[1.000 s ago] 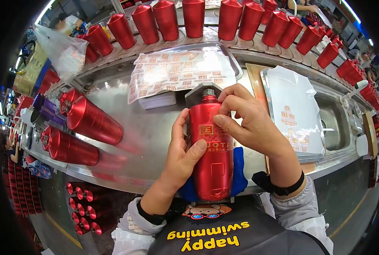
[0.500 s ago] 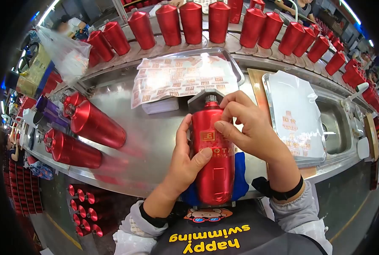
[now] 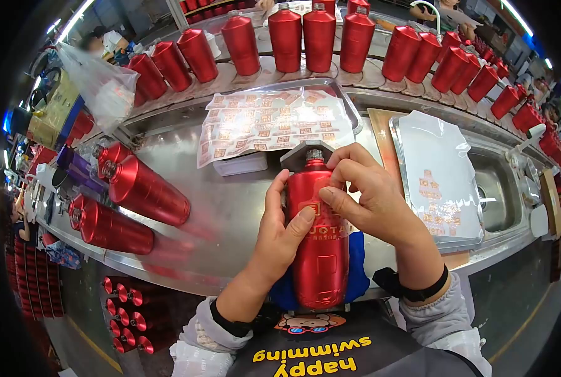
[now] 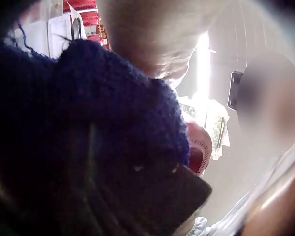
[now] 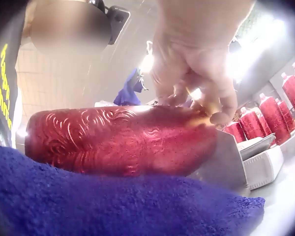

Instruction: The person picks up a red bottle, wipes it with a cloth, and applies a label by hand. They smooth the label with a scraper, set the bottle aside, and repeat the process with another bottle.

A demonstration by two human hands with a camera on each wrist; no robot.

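1. Right wrist cam catches swirly embossing point(image 5: 76, 130) on the shiny red tapered bottle point(image 3: 321, 270); head cam gets gold lettering point(image 3: 328, 230).
2. Bottle lies over fuzzy blue cloth point(image 5: 113, 204), lengthwise, neck away, base toward wearer.
3. Left hand point(image 3: 285, 221) cups its side; right hand point(image 3: 369, 200) touches its shoulder, fingers bent, can't tell if pinching anything.

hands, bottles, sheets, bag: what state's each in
Left hand, gripping the near bottle
Right hand, bent fingers against that bottle
Near bottle, lying on its side
Left-side bottles, standing
Conveyor bottles, standing
Patterned sheet, spread over a tray
White sheet, flat
Bag, partly filled
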